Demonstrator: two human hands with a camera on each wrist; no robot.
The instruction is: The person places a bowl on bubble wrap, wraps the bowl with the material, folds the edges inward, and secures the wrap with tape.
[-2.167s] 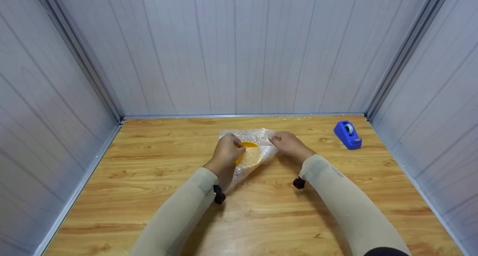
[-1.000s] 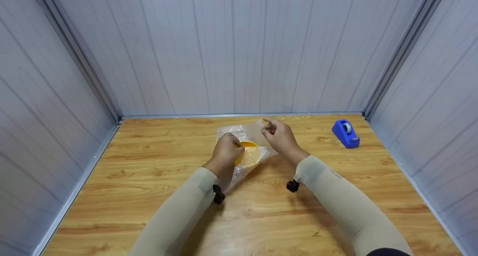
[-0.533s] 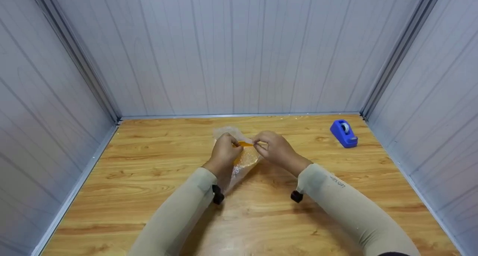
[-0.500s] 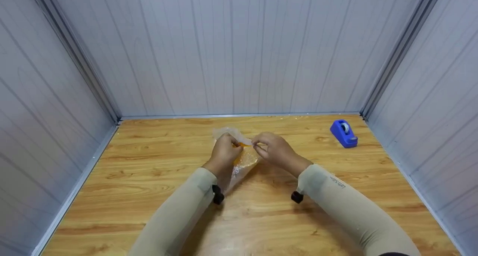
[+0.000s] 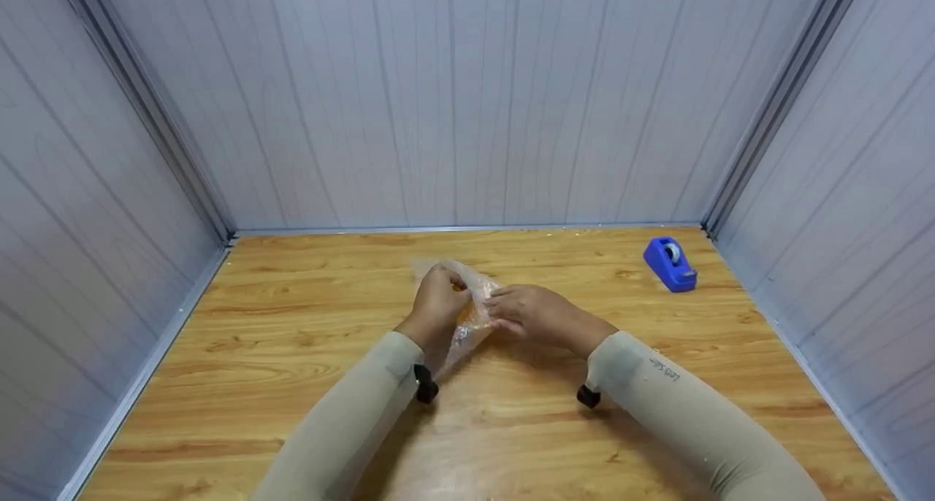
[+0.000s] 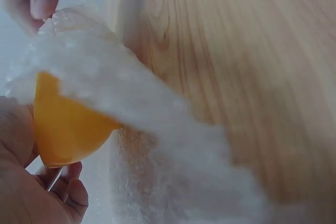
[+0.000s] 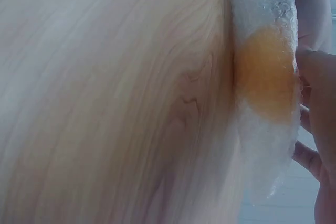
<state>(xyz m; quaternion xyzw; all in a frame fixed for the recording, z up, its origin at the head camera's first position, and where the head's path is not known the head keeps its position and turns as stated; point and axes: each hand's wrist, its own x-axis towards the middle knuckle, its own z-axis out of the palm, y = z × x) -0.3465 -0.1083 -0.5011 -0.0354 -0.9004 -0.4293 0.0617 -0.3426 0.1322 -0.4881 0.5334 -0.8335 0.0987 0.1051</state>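
A yellow-orange bowl sits inside a sheet of bubble wrap at the middle of the table. My left hand grips the bowl near its rim; in the left wrist view its thumb lies along the bowl, with fingers curled behind. From the other side my right hand holds the folded flap of wrap between fingers and thumb, pulled over the bowl. Through the wrap the bowl shows as an orange patch in the right wrist view. Most of the bowl is covered in the head view.
A blue tape dispenser with a roll of tape stands at the back right of the wood-grain table. Pale panel walls enclose the table at the back and both sides.
My right hand let go of one wrap edge, took the far right corner and drew it leftward and toward me across the bowl. My left hand stayed on the bowl.
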